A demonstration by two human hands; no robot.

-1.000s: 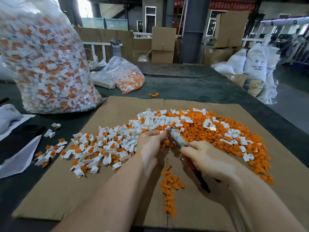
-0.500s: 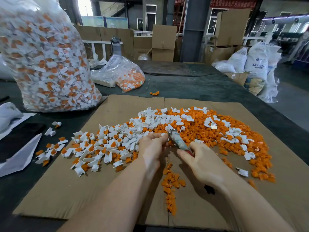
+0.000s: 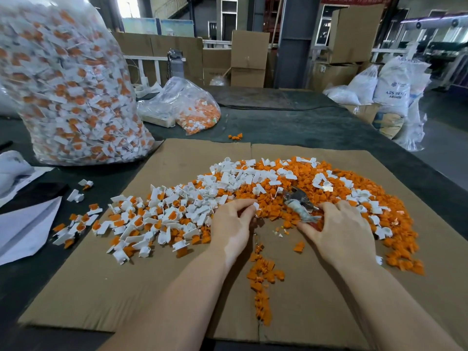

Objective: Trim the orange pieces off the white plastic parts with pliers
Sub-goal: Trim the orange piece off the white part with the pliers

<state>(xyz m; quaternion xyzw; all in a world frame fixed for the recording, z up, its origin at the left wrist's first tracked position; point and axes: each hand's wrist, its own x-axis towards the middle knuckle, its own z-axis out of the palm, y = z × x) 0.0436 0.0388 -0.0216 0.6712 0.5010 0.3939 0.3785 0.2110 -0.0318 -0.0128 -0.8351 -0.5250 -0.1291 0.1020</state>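
Observation:
A wide heap of white plastic parts with orange pieces (image 3: 177,211) lies across a flat cardboard sheet (image 3: 152,287). Its right side is mostly loose orange offcuts (image 3: 316,198). My left hand (image 3: 231,224) pinches a small white part (image 3: 255,205) at the heap's near edge. My right hand (image 3: 339,231) grips the handles of the pliers (image 3: 298,201), whose jaws point away over the orange pile, apart from the white part. A narrow trail of orange scraps (image 3: 260,282) runs toward me between my forearms.
A big clear bag of untrimmed parts (image 3: 65,92) stands at the back left, with a smaller bag (image 3: 187,107) behind the cardboard. Papers (image 3: 22,224) lie at the left edge. Cardboard boxes (image 3: 249,59) and white sacks (image 3: 395,87) stand beyond the dark table (image 3: 291,122).
My right hand has carried the pliers to the right, away from my left hand. The left hand has stayed at the heap's edge with a white part between its fingers.

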